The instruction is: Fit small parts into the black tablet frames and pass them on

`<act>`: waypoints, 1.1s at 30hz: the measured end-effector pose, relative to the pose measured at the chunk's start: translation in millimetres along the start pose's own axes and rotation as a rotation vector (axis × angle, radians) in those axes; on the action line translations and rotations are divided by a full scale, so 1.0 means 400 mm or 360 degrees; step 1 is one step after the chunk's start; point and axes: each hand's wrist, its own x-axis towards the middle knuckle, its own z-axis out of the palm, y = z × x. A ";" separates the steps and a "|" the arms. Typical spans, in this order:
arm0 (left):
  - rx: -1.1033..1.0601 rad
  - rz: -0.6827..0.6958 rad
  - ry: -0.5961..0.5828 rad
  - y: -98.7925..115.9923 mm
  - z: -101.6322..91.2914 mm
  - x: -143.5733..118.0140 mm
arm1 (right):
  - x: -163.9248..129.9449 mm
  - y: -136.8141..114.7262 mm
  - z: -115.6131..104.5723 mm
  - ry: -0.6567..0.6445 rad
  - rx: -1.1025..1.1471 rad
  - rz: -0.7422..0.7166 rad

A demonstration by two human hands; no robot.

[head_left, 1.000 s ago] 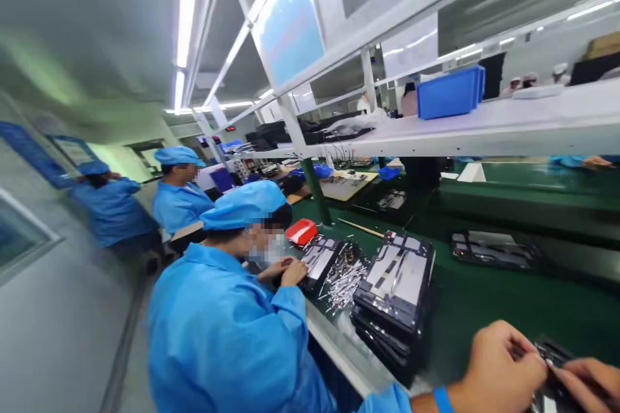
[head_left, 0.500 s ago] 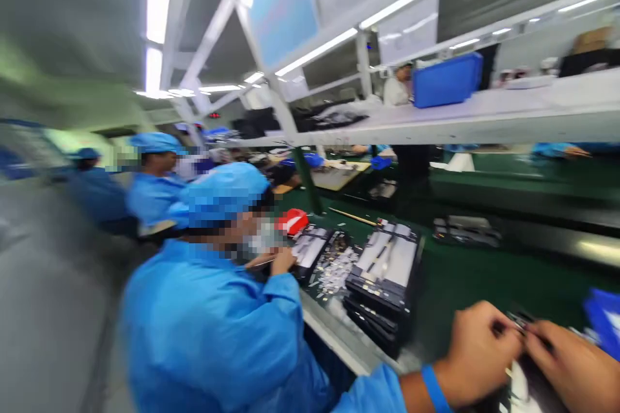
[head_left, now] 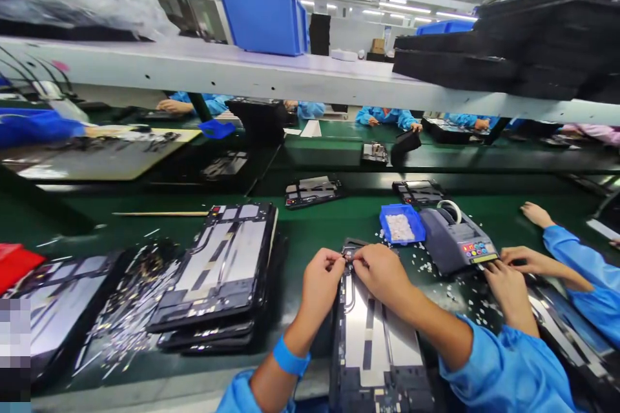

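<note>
An opened tablet (head_left: 368, 335), with silver battery panels and black edges, lies in front of me at the bench's near edge. My left hand (head_left: 320, 287) is closed in a pinch at its far left corner and wears a blue wristband (head_left: 290, 356). Beside it my right hand (head_left: 385, 277) is also pinched closed, fingertips almost touching those of the left. Whatever small part sits between the fingers is too small to name. To the left rises a stack of similar opened tablets (head_left: 217, 264).
Metal strips (head_left: 130, 310) lie heaped left of the stack, near a wooden stick (head_left: 159, 213). A blue bin (head_left: 401, 224) of small white pieces and a tape dispenser (head_left: 455, 239) stand to the right. A co-worker's hands (head_left: 508, 284) are close by. Overhead runs a shelf (head_left: 203, 71).
My view has swung right and down, from the co-worker on the left to the tablet before me. Both hands are still pinched together at the tablet's far end.
</note>
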 end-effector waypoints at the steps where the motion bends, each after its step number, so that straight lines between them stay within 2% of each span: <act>1: 0.0027 0.0019 0.0009 0.003 0.001 -0.002 | 0.001 -0.005 0.001 -0.0002 -0.0025 -0.0013; 7: 0.0250 0.0200 0.0009 0.019 0.005 -0.029 | 0.021 -0.023 0.001 -0.0014 -0.0158 0.0052; 11: 0.0385 0.0312 0.0011 0.029 -0.001 -0.048 | 0.032 -0.021 0.001 -0.0068 -0.0064 0.0105; 16: 0.0273 0.0224 -0.0023 0.025 -0.006 -0.039 | 0.042 -0.006 0.002 -0.0111 0.0199 0.0111; 18: 0.0122 0.0093 -0.0018 0.018 -0.006 -0.026 | 0.047 0.024 -0.011 -0.0065 0.0287 0.0138; 21: -0.0122 -0.0091 -0.0051 0.008 -0.009 -0.007 | 0.062 0.114 -0.055 0.0038 0.0292 0.0314; 24: -0.0237 -0.0150 -0.0084 0.008 -0.012 -0.001 | 0.083 0.215 -0.113 0.0078 -0.0005 0.0668; 26: -0.0212 -0.0128 -0.0105 0.013 -0.019 -0.004 | 0.089 0.248 -0.142 0.0041 -0.0178 0.0828; 27: -0.0165 -0.0101 -0.0131 0.017 -0.024 -0.005 | 0.087 0.248 -0.149 0.0021 -0.0196 0.0841; 29: -0.0039 -0.0019 -0.0169 0.023 -0.040 -0.005 | 0.081 0.214 -0.149 -0.0024 -0.0051 0.0705; 33: 0.0235 0.0164 -0.0031 0.024 -0.078 0.014 | 0.081 0.091 -0.111 -0.0258 0.0340 0.0348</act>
